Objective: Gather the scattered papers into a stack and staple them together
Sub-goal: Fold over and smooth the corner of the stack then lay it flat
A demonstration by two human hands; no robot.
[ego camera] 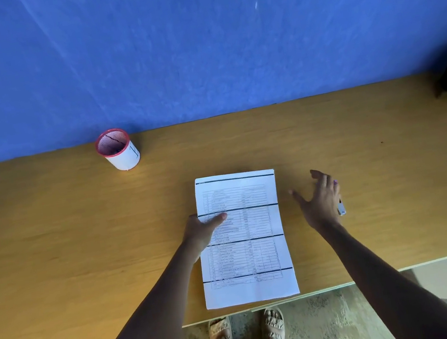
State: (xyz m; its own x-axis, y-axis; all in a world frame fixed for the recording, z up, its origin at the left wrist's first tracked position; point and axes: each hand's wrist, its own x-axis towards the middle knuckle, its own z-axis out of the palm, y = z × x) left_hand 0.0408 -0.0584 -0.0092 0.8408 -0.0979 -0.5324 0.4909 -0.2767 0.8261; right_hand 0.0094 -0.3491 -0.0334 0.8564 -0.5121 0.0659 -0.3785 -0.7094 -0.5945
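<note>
Head view: the paper stack [243, 238] lies at the table's [52, 240] near edge, its printed table text too blurred to read. Left hand [201, 231], at its 9 o'clock, pinches that edge, thumb on top. Right hand [321, 200], at 3 o'clock, spreads open above the stapler [341, 207]; pen cup [118, 150] at 11 o'clock.

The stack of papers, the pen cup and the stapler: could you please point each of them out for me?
stack of papers [255, 255]: head view, middle of the top sheet.
pen cup [126, 155]: head view, white outer wall.
stapler [341, 207]: head view, small part showing beside the right hand [321, 200].
</note>
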